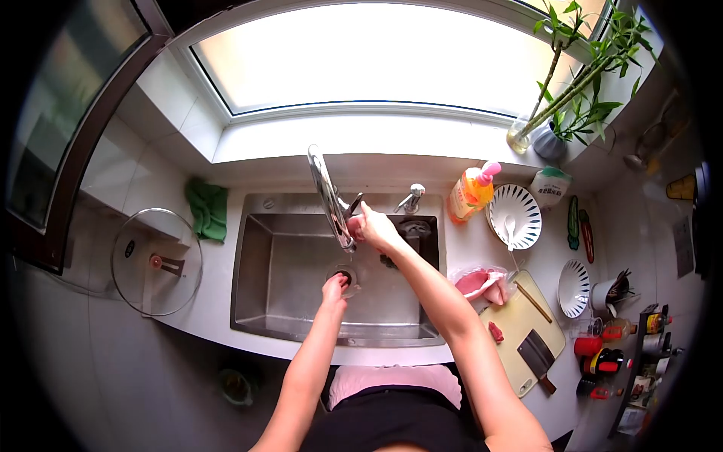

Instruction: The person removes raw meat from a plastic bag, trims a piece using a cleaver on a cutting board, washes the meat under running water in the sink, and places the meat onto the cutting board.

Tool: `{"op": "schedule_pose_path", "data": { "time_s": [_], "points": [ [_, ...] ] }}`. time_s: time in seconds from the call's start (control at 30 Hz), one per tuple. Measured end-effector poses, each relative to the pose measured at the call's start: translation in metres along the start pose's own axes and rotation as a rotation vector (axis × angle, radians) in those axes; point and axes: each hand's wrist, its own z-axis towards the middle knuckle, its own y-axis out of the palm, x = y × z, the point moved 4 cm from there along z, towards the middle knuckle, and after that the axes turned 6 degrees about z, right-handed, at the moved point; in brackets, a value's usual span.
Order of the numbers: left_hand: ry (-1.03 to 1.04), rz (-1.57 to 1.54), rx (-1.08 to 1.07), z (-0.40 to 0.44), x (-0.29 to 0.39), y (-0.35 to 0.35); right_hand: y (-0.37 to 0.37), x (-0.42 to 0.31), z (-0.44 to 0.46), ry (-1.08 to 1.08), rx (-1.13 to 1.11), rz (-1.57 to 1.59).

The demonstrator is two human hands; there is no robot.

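Hands (371, 227) over sink (294, 313), packet (550, 187) lettering blurred

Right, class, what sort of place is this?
Most likely a home kitchen: a rectangular stainless-steel sink, a cream cutting board and a dark-bladed, wooden-handled cleaver show it.

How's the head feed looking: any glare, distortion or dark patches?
Head view: the window is blown out nearly white; wide-angle distortion bows the counter, with black corners; the steel sink shows soft reflections; the left hand and right hand are distinguishable; lower left is dim.
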Motion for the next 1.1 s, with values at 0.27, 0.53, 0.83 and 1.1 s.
{"op": "schedule_pose_path", "data": {
  "time_s": [0.27,0.53,0.83,1.1],
  "points": [
    [0.559,1.085,0.213,0.034,-0.026,0.002,0.004,0.051,-0.082,0.204,0.035,0.326],
    [0.883,1.5,0.22,0.088,-0.06,0.029,0.022,0.101,-0.157,0.276,0.114,0.46],
    [0.865,1.436,-0.08,0.03,-0.028,0.047,0.02,0.106,-0.185,0.435,0.19,0.578],
    [0.558,0.475,-0.611,-0.095,0.004,0.075,0.023,0.082,-0.189,0.199,0.284,0.445]
  ]
}}
